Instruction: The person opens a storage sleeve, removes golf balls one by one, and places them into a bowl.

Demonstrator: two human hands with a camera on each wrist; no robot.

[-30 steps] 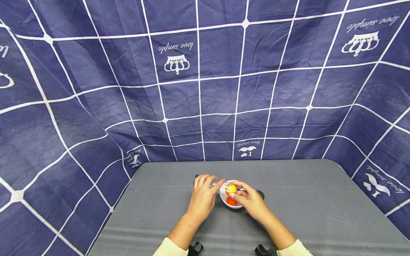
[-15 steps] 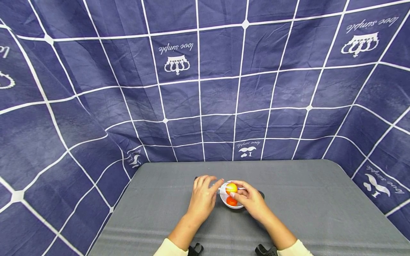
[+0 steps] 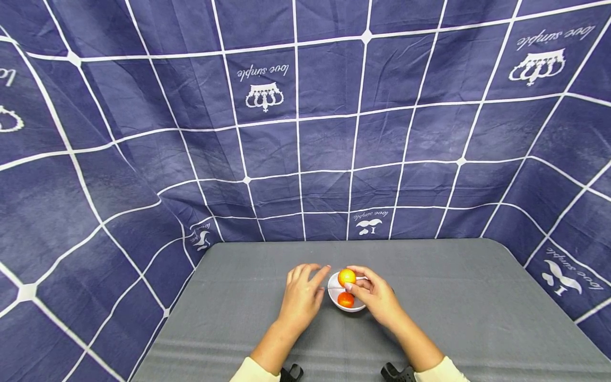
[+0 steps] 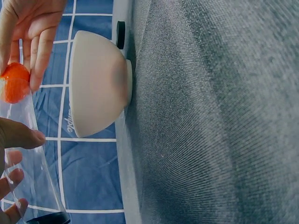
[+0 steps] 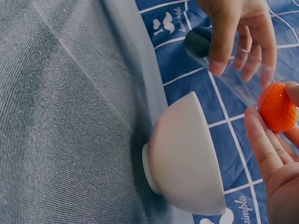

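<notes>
In the head view my left hand [image 3: 300,294] is left of a white bowl [image 3: 334,298], and my right hand [image 3: 382,298] reaches over the bowl's right side. The left fingers and thumb grip a clear tube [image 5: 236,81] with a dark cap [image 5: 198,42] at its far end. My right fingertips pinch a dimpled orange ball [image 5: 279,107] at the tube's mouth; in the left wrist view the clear rim overlaps the ball's lower part. A second, redder orange ball [image 3: 346,300] lies inside the bowl. From the head, the tube hardly shows.
The bowl stands upright on a grey cloth-covered table [image 3: 229,318]. A dark flat object [image 4: 120,35] lies beyond it, mostly hidden in the head view by the right hand. A blue curtain with white grid lines [image 3: 324,143] surrounds the table's back and sides.
The ball in my right hand has risen slightly and shifted a little right. The tube's dark end, earlier visible beside the left fingers, is now hidden in the head view.
</notes>
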